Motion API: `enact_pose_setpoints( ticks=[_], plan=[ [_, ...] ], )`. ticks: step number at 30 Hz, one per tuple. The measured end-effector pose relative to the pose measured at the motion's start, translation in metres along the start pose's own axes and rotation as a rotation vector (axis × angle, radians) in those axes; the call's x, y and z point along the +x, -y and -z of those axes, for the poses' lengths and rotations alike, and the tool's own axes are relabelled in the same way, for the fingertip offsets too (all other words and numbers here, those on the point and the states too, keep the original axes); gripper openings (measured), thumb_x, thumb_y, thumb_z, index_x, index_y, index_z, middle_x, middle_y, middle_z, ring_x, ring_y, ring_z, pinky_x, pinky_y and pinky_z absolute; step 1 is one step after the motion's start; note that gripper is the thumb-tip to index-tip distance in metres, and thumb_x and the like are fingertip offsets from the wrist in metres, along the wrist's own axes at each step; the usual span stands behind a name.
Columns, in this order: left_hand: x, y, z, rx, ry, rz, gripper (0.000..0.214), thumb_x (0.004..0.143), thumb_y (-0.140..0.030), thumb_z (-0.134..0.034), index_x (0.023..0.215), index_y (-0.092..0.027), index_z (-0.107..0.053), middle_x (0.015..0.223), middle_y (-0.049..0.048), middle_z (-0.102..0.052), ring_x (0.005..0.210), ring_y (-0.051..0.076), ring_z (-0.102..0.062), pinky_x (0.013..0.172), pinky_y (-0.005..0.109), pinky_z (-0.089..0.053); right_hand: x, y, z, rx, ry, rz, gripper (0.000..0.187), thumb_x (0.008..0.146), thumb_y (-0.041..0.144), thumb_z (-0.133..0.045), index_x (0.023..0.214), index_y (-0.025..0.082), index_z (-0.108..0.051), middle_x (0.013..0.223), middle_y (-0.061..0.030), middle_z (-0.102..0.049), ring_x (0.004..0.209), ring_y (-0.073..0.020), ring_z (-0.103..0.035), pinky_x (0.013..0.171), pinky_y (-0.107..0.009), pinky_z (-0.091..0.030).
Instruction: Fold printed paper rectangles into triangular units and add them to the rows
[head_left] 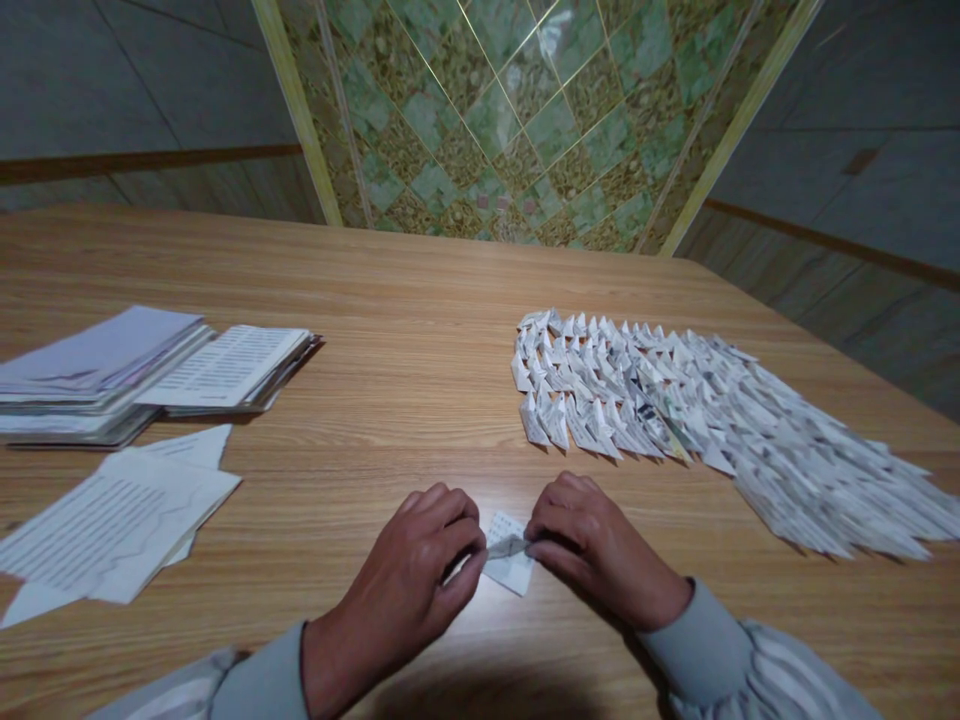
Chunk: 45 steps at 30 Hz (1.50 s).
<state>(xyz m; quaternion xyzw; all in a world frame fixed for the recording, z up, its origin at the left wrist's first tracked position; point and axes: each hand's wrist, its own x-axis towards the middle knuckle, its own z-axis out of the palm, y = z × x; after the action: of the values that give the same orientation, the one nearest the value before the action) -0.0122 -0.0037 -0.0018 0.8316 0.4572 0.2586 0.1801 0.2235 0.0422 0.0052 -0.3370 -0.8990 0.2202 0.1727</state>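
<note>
A small printed paper piece (508, 560) lies near the front of the wooden table (420, 370), partly folded. My left hand (409, 580) pinches its left end with fingers curled. My right hand (592, 545) grips its right end, fingers pressed together on the fold. Both hands rest low on the tabletop, almost touching each other. Just behind my right hand, several rows of small folded paper triangles (675, 410) spread toward the right edge.
Stacks of printed booklets (150, 375) sit at the far left. Loose printed sheets (120, 520) lie in front of them near the left edge. A green patterned wall panel (510, 110) stands behind the table.
</note>
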Motion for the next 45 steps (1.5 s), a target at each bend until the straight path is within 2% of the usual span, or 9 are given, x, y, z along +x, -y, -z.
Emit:
enact_pose_setpoints(
  ticks=[5, 8, 17, 27, 35, 39, 42, 45],
  plan=[
    [0.002, 0.001, -0.003, 0.051, 0.009, 0.011, 0.012, 0.093, -0.025, -0.06, 0.084, -0.019, -0.063, 0.089, 0.0039, -0.061, 0.083, 0.022, -0.053, 0.072, 0.035, -0.036, 0.002, 0.005, 0.0, 0.033, -0.001, -0.063, 0.01, 0.09, 0.021, -0.068, 0.083, 0.019, -0.063, 0.082, -0.0005, -0.061, 0.087, -0.0193, -0.052, 0.077, -0.033, -0.033],
    [0.005, 0.001, -0.005, 0.069, -0.018, 0.048, 0.014, 0.094, -0.019, -0.056, 0.082, -0.019, -0.063, 0.087, 0.0034, -0.061, 0.083, 0.022, -0.053, 0.072, 0.035, -0.036, 0.003, 0.009, -0.002, 0.028, -0.016, -0.107, 0.011, 0.091, 0.021, -0.068, 0.083, 0.018, -0.06, 0.083, -0.0006, -0.06, 0.087, -0.0194, -0.051, 0.08, -0.034, -0.033],
    [0.007, 0.0, -0.008, 0.1, -0.046, 0.106, 0.011, 0.087, -0.013, -0.059, 0.077, -0.019, -0.059, 0.085, 0.0021, -0.059, 0.083, 0.021, -0.053, 0.072, 0.034, -0.034, 0.004, 0.018, -0.009, -0.041, -0.019, -0.217, 0.015, 0.093, 0.026, -0.066, 0.081, 0.019, -0.058, 0.085, 0.0001, -0.059, 0.088, -0.0199, -0.051, 0.083, -0.035, -0.03],
    [0.007, -0.003, -0.008, 0.144, 0.037, 0.178, 0.011, 0.086, -0.015, -0.06, 0.077, -0.019, -0.057, 0.084, 0.0025, -0.057, 0.083, 0.023, -0.053, 0.07, 0.034, -0.034, 0.007, 0.023, -0.013, -0.123, -0.066, -0.285, 0.018, 0.09, 0.028, -0.071, 0.077, 0.02, -0.06, 0.083, -0.0013, -0.061, 0.086, -0.0219, -0.052, 0.081, -0.036, -0.031],
    [0.01, -0.006, -0.006, 0.178, 0.032, 0.217, 0.013, 0.086, -0.016, -0.06, 0.074, -0.02, -0.056, 0.081, 0.0018, -0.058, 0.08, 0.023, -0.054, 0.069, 0.034, -0.034, 0.009, 0.028, -0.015, -0.198, -0.083, -0.327, 0.018, 0.085, 0.026, -0.075, 0.076, 0.02, -0.062, 0.082, -0.0012, -0.063, 0.083, -0.0218, -0.054, 0.079, -0.036, -0.03],
    [0.008, -0.003, -0.008, 0.133, 0.02, 0.19, 0.004, 0.088, -0.019, -0.06, 0.091, -0.021, -0.059, 0.089, 0.0027, -0.061, 0.085, 0.023, -0.056, 0.073, 0.035, -0.037, 0.009, 0.028, -0.016, -0.194, -0.102, -0.366, 0.02, 0.084, 0.028, -0.077, 0.074, 0.02, -0.061, 0.079, -0.0006, -0.062, 0.082, -0.022, -0.054, 0.078, -0.036, -0.029],
    [0.008, 0.0, -0.009, 0.117, 0.035, 0.137, 0.021, 0.091, -0.021, -0.059, 0.112, -0.023, -0.059, 0.1, 0.004, -0.064, 0.091, 0.024, -0.057, 0.078, 0.037, -0.039, 0.01, 0.025, -0.017, -0.165, -0.111, -0.388, 0.022, 0.082, 0.03, -0.079, 0.074, 0.02, -0.06, 0.078, 0.0001, -0.061, 0.081, -0.0213, -0.054, 0.078, -0.036, -0.029],
    [0.007, 0.001, -0.009, 0.149, 0.06, 0.122, 0.029, 0.091, -0.019, -0.06, 0.12, -0.025, -0.059, 0.101, 0.0045, -0.064, 0.092, 0.025, -0.057, 0.077, 0.038, -0.04, 0.009, 0.022, -0.016, -0.132, -0.108, -0.382, 0.022, 0.083, 0.031, -0.078, 0.075, 0.021, -0.06, 0.079, 0.001, -0.062, 0.082, -0.0207, -0.055, 0.079, -0.035, -0.03]
  ],
)
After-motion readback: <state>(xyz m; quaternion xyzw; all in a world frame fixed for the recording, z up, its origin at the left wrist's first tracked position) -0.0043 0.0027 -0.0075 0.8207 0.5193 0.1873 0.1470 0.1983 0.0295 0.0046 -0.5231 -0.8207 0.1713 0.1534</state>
